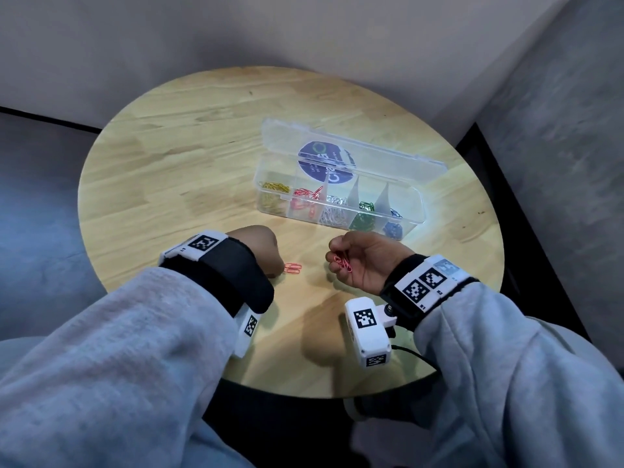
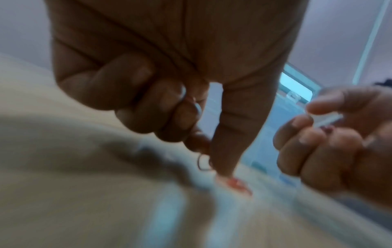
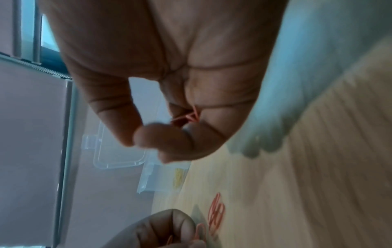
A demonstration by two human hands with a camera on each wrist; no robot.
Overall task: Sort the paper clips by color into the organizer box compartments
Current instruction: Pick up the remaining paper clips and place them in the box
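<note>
A clear organizer box point(image 1: 419, 206) stands lid-open on the round table, its compartments holding yellow point(image 1: 274, 194), red point(image 1: 305, 199), white, green point(image 1: 365, 214) and blue clips from left to right. In front of it, my left hand point(image 1: 270, 255) is curled low on the table, thumb and forefinger point(image 2: 231, 134) pinching at the loose red clips point(image 1: 293, 267) lying there. My right hand point(image 1: 339, 256) hovers just right of them, palm turned inward, its curled fingers holding a small bunch of red clips point(image 1: 343, 263) point(image 3: 188, 117).
The box's lid point(image 1: 354, 153) leans back toward the wall. The wooden table point(image 1: 169, 163) ends close to my sleeves at the front. Grey walls meet behind and to the right of the table.
</note>
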